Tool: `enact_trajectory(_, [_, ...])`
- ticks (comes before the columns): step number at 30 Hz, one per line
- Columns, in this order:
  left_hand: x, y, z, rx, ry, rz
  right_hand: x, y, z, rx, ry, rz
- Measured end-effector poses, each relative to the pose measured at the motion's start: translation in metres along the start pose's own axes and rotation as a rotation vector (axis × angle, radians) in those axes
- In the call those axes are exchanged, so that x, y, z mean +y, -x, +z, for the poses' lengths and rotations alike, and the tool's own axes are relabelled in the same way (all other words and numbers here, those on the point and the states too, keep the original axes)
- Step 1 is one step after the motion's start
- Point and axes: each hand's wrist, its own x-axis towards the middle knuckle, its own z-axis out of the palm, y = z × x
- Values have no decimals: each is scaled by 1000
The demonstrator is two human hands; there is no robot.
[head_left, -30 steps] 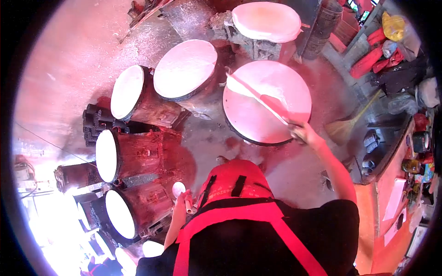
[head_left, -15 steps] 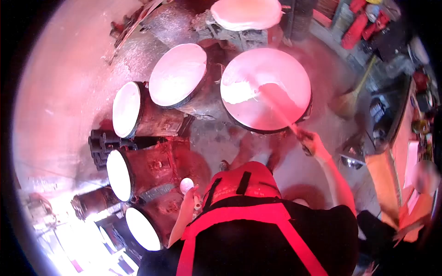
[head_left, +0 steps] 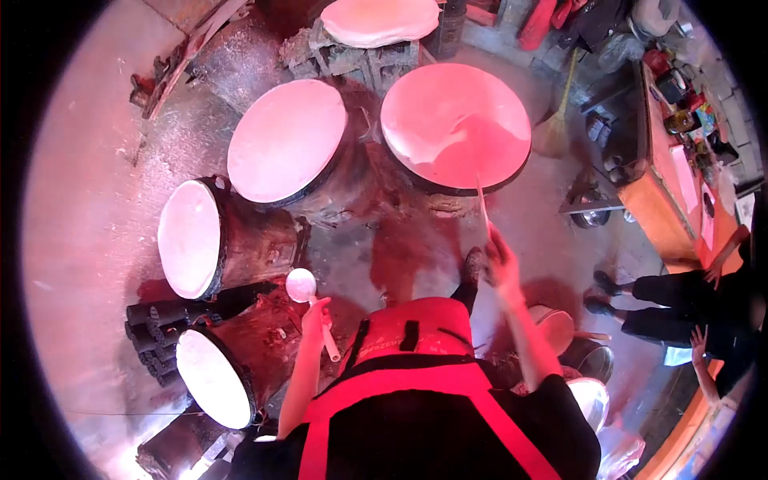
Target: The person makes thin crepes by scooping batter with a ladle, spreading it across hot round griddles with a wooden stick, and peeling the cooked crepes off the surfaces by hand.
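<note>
My left hand (head_left: 314,316) is closed around the handle of a ladle (head_left: 301,285), whose round bowl points away from me beside a barrel stove. My right hand (head_left: 502,258) grips a thin wooden stick (head_left: 483,206), its far tip at the near rim of a round griddle (head_left: 472,92). A pale, wet-looking layer covers this griddle, with a wavy edge across its middle. To its left, a second griddle (head_left: 288,140) is tilted in view and has a pale coating. A third pale round top (head_left: 190,238) is farther left, and a fourth (head_left: 212,376) nearer me.
A stack of pale round sheets (head_left: 380,20) rests on blocks at the back. A broom (head_left: 564,112) leans behind the right side. Another person (head_left: 688,308) stands at right by an orange-sided table (head_left: 652,212). Dark perforated cylinders (head_left: 152,336) lie at left; a pot (head_left: 588,400) is at lower right.
My right hand and the stick have drawn back from the griddle's middle to its near rim. The ladle is raised farther forward. The view has turned, bringing the other person into sight.
</note>
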Motion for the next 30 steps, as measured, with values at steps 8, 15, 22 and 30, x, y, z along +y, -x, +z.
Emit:
enact_trajectory(8, [-12,81,-75,-22,158,115,-3,-199,315,239,-173,-63])
enact_trajectory(15, [-24,81,-93,85,63,116,33,-100,292,315,-369,-91])
enact_trajectory(22, [4,85,-60,-30,-10,172,-20,-9,180,357,-343,87])
enact_trajectory(30, [16,97,9,-167,10,213,4,-43,165,5,-327,90])
